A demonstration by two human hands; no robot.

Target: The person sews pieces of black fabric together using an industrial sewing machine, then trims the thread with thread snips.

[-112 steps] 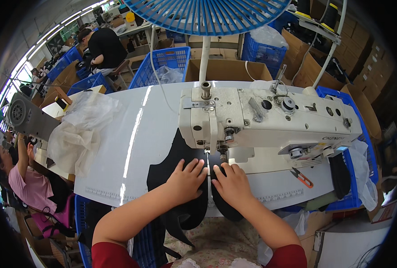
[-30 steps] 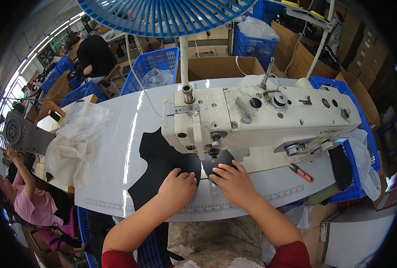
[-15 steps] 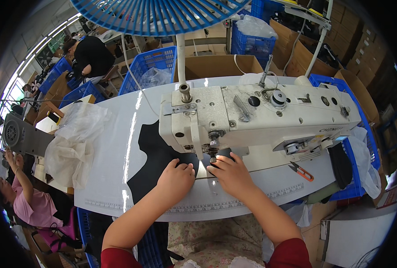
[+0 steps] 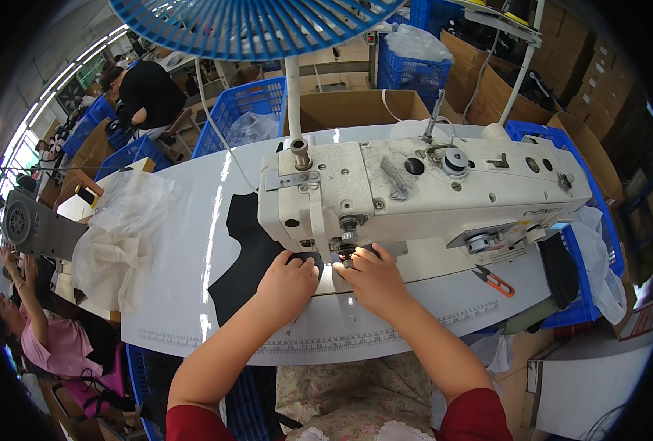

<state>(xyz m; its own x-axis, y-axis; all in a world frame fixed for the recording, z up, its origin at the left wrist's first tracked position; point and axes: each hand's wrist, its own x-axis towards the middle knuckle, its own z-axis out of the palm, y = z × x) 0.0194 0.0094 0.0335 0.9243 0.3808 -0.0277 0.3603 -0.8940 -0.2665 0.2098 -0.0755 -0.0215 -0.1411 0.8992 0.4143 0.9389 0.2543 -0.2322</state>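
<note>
A white sewing machine stands across the table with its needle end between my hands. Under that end lies a black fabric piece with a curved, notched edge, spreading out to the left. My left hand rests on the fabric left of the needle, fingers curled and gripping its edge. Just right of the presser foot, my right hand has its fingers bent together on the dark material, which they mostly cover. The stitching point itself is largely hidden by fingers and machine.
Orange-handled thread snips lie right of my right hand. A printed ruler strip runs along the table's near edge. Crumpled translucent plastic sits at left, a blue crate behind. Two other people work at left.
My hands and the fabric have shifted slightly away from me, toward the machine. Less of the dark material shows by my right fingers. The view has drifted a little.
</note>
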